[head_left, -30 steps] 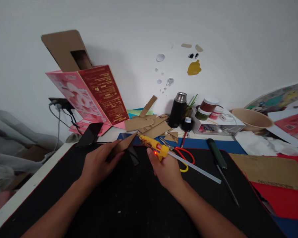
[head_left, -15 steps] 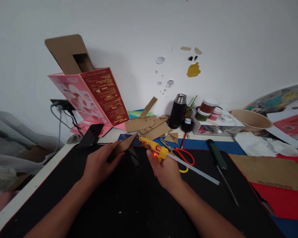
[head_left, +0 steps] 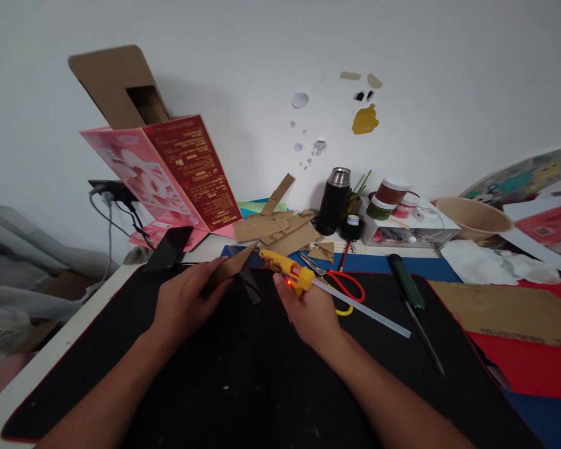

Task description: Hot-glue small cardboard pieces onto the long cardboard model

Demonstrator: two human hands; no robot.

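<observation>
My left hand (head_left: 187, 301) grips a small piece of cardboard (head_left: 234, 263) between thumb and fingers, its pointed end toward the right. In my right hand (head_left: 314, 310) is a yellow hot glue gun (head_left: 284, 267) with a small red light lit. A long translucent glue stick (head_left: 367, 309) sticks out of its back end. The gun's nozzle is close to the cardboard's edge; whether they touch I cannot tell. Just behind the gun lie scissors (head_left: 350, 284) with red and yellow handles, partly covered by my right hand.
Cardboard scraps (head_left: 290, 234) lie piled at the back, left of a black thermos (head_left: 334, 202). A phone (head_left: 169, 249) leans near a pink and red box (head_left: 191, 174). On the black mat (head_left: 243, 386), a green-handled pointed tool (head_left: 409, 284) lies at right. Paint jars (head_left: 393, 190) stand on a white box.
The camera view has shifted slightly, so the scene sits a little higher. Both hands keep their holds, with the cardboard and glue gun in nearly the same place.
</observation>
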